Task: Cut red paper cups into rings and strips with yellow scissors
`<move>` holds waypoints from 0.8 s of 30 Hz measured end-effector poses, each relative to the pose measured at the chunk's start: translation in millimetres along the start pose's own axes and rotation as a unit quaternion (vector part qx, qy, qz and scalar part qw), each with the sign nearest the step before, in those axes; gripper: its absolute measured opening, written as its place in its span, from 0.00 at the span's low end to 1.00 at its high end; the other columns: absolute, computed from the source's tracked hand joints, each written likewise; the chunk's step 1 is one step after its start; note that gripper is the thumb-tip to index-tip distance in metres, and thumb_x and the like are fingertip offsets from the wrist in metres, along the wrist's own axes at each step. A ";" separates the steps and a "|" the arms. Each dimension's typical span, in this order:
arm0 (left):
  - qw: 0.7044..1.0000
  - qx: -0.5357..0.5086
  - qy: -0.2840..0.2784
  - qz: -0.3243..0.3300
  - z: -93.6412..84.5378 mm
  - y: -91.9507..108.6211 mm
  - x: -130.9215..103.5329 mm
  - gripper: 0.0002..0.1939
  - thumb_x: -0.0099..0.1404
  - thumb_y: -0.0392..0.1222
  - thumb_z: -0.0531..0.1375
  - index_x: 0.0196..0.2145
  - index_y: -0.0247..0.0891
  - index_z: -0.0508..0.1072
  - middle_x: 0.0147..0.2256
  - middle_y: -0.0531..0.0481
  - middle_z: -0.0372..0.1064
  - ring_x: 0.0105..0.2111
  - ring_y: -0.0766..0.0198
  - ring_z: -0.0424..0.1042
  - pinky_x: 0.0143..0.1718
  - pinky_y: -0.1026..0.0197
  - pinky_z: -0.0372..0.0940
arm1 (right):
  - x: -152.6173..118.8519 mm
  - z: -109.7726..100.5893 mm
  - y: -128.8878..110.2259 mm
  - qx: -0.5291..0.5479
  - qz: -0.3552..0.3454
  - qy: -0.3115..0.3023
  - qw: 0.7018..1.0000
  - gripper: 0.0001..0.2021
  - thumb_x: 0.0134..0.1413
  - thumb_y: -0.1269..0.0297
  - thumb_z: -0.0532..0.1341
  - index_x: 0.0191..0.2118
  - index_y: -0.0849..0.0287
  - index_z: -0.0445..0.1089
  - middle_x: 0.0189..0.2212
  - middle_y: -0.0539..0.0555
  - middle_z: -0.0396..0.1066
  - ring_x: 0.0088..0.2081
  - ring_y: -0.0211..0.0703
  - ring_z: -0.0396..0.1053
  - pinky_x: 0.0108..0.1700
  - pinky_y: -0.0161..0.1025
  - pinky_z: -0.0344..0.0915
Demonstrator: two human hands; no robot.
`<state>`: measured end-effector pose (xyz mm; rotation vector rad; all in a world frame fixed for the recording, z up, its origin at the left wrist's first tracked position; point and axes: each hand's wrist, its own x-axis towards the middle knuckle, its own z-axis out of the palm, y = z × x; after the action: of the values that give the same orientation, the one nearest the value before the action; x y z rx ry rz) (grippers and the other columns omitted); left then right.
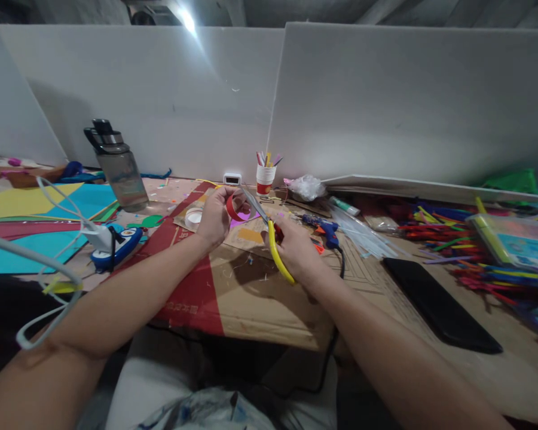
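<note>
My left hand (216,218) pinches a curled red strip (233,209), ring-shaped and white on the inner side, above the cardboard. My right hand (296,248) is wrapped round the yellow handles of a pair of scissors (275,254). The scissors' blades point up and to the left, close to the strip; whether they touch it I cannot tell. Beside my left wrist lies a small white round piece with a raised rim (192,217). Purple paper (244,220) and an orange paper piece (251,236) lie beneath my hands.
Left of me stand a water bottle (122,173), coloured paper sheets (31,203) and a blue-and-white power strip (116,248). A paper cup of pens (265,179) is behind. On the right are a glue gun (327,232), a black phone (439,304) and pipe cleaners (448,233).
</note>
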<state>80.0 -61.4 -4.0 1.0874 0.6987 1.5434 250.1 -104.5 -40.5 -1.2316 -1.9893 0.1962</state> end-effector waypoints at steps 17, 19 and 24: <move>0.996 0.017 -0.089 -0.029 -16.5 1.3 12.7 0.13 0.52 0.41 0.70 0.28 0.35 0.70 0.24 0.53 0.67 0.23 0.70 0.66 0.25 0.66 0.62 | -1.5 -3.9 0.1 -0.045 -0.003 -0.004 0.999 0.07 0.58 0.64 0.56 0.37 0.57 0.71 0.27 0.54 0.71 0.27 0.42 0.63 0.31 0.37 0.54; 0.996 0.017 -0.082 -0.026 -17.4 2.0 13.5 0.13 0.53 0.43 0.70 0.28 0.36 0.70 0.24 0.53 0.68 0.23 0.70 0.67 0.25 0.66 0.62 | -1.1 -3.6 0.6 -0.045 0.004 -0.005 0.999 0.07 0.57 0.64 0.56 0.35 0.57 0.70 0.26 0.53 0.71 0.26 0.41 0.62 0.31 0.37 0.54; 0.996 0.030 -0.081 -0.013 -17.4 2.5 12.6 0.10 0.55 0.41 0.68 0.27 0.37 0.69 0.22 0.54 0.66 0.21 0.70 0.67 0.23 0.66 0.61 | -0.6 -2.6 1.8 -0.052 -0.011 -0.002 0.999 0.07 0.57 0.63 0.57 0.37 0.57 0.71 0.27 0.53 0.69 0.27 0.41 0.61 0.32 0.37 0.54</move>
<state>63.0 -48.0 -5.5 1.2294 0.6490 1.4005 253.3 -104.8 -39.9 -1.2744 -2.0387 0.0851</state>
